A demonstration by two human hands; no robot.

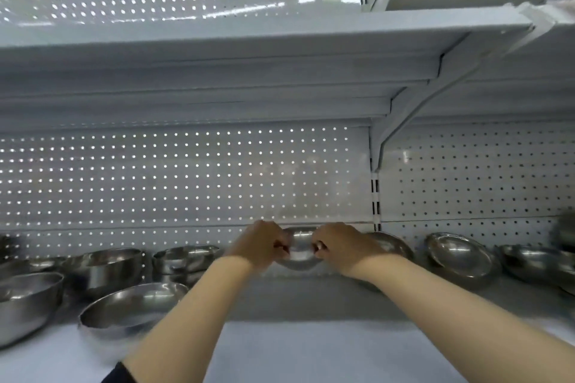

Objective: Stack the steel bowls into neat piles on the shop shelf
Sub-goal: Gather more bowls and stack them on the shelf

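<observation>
**Operator:** Several steel bowls sit on the shelf [311, 351]. Which one is in hand, and how is it held?

**Technician:** Both hands hold the small bowl [299, 250] at the back edge of the shelf, against the perforated back panel [186, 180]. The left hand [263, 242] pinches its left rim; the right hand [337, 246] pinches its right rim. Fingers are curled narrowly onto the rim. Whether the bowl rests on the shelf or is just lifted cannot be determined.

**Operator:** Handling properties?

**Technician:** Judged rigid, light and slippery; polished steel will not deform but can slide. Grip at opposite rim points, as now.

**Operator:** Contents, largest first?

**Technician:** The large bowl [28, 305] at the left edge appears empty. The wide bowl [130, 309] beside it, nearer the front, appears empty. The deep bowl [104, 270] behind them shows nothing inside. The nested pile [183, 261] left of the hands holds at least one bowl in another. The tilted bowl [460, 255] toward the right edge leans, apparently empty. Image blur limits certainty.
</observation>
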